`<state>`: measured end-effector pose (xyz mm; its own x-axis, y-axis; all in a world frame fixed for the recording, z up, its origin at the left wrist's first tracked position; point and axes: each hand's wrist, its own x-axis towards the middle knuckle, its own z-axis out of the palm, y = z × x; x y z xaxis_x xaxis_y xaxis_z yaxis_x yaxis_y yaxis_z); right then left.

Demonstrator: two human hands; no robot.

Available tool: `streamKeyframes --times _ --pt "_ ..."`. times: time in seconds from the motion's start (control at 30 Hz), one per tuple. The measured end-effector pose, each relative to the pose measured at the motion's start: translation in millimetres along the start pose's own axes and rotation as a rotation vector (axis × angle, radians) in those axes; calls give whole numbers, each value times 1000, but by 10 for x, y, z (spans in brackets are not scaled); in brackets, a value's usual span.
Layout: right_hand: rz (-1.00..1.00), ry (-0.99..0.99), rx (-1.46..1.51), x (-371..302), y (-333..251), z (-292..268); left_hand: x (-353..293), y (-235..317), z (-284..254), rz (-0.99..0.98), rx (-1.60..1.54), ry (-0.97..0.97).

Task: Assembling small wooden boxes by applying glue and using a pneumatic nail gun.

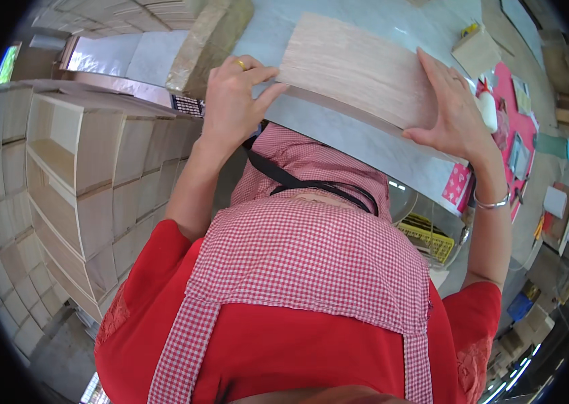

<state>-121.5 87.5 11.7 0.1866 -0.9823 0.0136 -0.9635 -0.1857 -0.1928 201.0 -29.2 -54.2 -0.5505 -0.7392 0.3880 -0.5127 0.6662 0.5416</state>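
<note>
A pale wooden box [355,71] with a flat top lies across the grey-white tabletop in front of me. My left hand [236,101] has thumb and forefinger at its left end, near the corner; the other fingers are curled and partly hidden. Around the right end, my right hand [451,111] grips it, with the thumb at the near edge and the fingers stretched along the far side. The box's underside is out of sight.
Stacked wooden boxes [99,148] rise at my left. A tape-wrapped block [207,47] stands beyond my left hand. Right of the table surface [358,131] are a small wooden block [476,52], a white bottle [487,111] and a pink cloth [508,87]. A yellow basket [429,237] sits below.
</note>
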Motion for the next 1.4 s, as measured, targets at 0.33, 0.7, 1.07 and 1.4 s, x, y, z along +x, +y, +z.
streamKeyframes --times 0.33,0.7,1.07,1.4 --pt "22 10 -10 -46 51 146 42 22 -22 -12 50 -42" --pt "19 -8 16 -30 78 206 55 23 -16 -34 20 -40" --pt "247 441 108 -522 356 179 78 43 -41 -76 -26 -78" --pt "661 455 324 -1481 -27 437 79 13 -54 -132 -17 -114"
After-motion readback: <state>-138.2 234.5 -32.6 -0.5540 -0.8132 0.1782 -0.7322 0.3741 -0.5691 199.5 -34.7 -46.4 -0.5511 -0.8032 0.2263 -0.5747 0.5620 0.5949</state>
